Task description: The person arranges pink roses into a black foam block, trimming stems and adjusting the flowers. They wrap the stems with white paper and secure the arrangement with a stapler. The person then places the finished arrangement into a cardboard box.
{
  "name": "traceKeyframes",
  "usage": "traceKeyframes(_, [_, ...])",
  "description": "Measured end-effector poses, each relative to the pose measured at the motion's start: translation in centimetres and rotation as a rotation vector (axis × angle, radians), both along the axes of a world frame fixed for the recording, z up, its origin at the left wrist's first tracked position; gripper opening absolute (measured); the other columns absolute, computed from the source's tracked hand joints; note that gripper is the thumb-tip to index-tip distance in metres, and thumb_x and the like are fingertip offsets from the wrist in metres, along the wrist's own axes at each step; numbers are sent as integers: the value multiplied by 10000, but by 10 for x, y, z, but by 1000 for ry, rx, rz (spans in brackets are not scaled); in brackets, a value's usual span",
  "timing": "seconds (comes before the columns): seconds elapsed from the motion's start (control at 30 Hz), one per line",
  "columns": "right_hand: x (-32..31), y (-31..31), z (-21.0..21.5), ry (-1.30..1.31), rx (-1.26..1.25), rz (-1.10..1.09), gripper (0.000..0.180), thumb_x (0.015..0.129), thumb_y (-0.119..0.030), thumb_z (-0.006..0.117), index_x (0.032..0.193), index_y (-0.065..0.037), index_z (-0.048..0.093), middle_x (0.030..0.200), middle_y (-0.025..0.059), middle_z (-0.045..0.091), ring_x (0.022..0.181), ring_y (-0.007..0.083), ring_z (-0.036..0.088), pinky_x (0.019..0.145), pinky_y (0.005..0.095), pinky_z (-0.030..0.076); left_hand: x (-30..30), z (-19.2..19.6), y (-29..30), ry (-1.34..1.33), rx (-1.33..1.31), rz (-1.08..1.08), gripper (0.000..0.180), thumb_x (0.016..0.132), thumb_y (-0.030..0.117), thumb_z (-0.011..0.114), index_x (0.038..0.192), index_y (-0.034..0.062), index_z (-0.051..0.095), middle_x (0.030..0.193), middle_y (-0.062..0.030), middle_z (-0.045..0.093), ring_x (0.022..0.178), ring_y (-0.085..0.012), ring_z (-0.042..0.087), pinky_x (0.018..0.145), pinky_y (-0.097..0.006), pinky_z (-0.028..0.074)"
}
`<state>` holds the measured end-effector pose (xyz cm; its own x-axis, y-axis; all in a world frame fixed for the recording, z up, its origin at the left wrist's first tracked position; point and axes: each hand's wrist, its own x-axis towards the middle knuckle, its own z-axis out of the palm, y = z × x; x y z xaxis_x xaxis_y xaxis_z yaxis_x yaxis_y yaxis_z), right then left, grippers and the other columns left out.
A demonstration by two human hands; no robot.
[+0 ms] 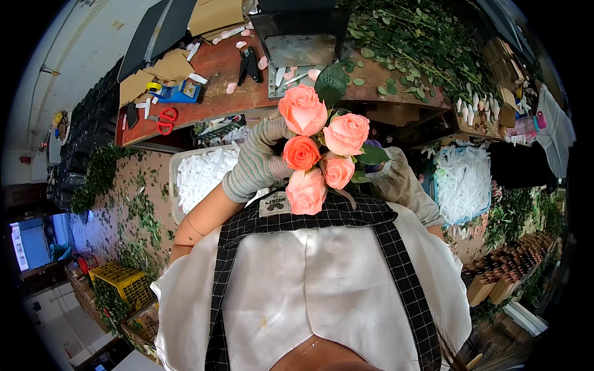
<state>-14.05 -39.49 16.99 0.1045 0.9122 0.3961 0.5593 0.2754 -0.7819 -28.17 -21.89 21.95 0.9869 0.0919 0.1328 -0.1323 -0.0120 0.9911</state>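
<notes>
Several roses (303, 110), pale pink with one deeper coral rose (301, 153) among them, are bunched in front of my chest with their blooms facing up. My left hand (265, 147), in a grey-green striped knit glove, closes around the bunch from the left. Its fingertips disappear behind the petals. On the other side, my right hand (375, 166) is at the green leaves below the blooms. A bit of purple glove shows past a beige sleeve (405, 185), but its fingers are hidden. The stems are mostly out of sight under the flowers.
Ahead stands a reddish-brown workbench (213, 102) with red-handled scissors (166, 121), a blue tape dispenser (179, 93), a black stapler (249, 65) and a leafy stem pile (427, 46). Bins of white sleeves (201, 176) flank me. A yellow crate (124, 284) sits at left.
</notes>
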Motion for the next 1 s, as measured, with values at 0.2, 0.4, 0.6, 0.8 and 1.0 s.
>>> traceKeyframes(0.2, [-9, -4, -3, 57, 5, -27, 320, 817, -155, 657, 1097, -49, 543, 1037, 91, 569, 948, 256, 575, 814, 358, 485, -5, 4, -3, -91, -71, 16, 390, 700, 222, 817, 1023, 64, 667, 989, -12, 670, 924, -102, 594, 852, -298, 476])
traceKeyframes(0.4, [-13, -4, -5, 101, 19, -63, 298, 820, -148, 656, 1077, -50, 541, 1018, 81, 565, 935, 247, 573, 802, 355, 486, -7, 4, -1, -125, -28, 0, 340, 712, 203, 804, 996, 65, 677, 976, -17, 676, 930, -111, 597, 849, -299, 473])
traceKeyframes(0.6, [-19, -5, 2, 176, 7, -71, 275, 823, -142, 654, 1056, -50, 539, 999, 70, 561, 922, 239, 570, 790, 352, 486, -13, 5, -5, -49, -321, -37, 356, 711, 193, 803, 1014, 63, 669, 1027, -31, 669, 955, -124, 598, 875, -304, 463])
traceKeyframes(0.8, [-22, -4, 2, 394, 31, -72, 254, 826, -135, 652, 1036, -51, 537, 980, 59, 556, 909, 230, 567, 778, 349, 487, -11, -2, -7, -73, -140, -13, 385, 723, 217, 801, 1038, 59, 647, 1079, -46, 647, 985, -139, 590, 899, -322, 460])
traceKeyframes(1.0, [-35, -10, 9, 903, 129, -8, 232, 829, -128, 650, 1015, -51, 535, 961, 49, 552, 897, 221, 564, 766, 346, 488, -7, 9, -6, -64, 52, -190, 371, 746, 246, 792, 1028, 53, 649, 1013, -19, 661, 967, -113, 586, 893, -298, 460])
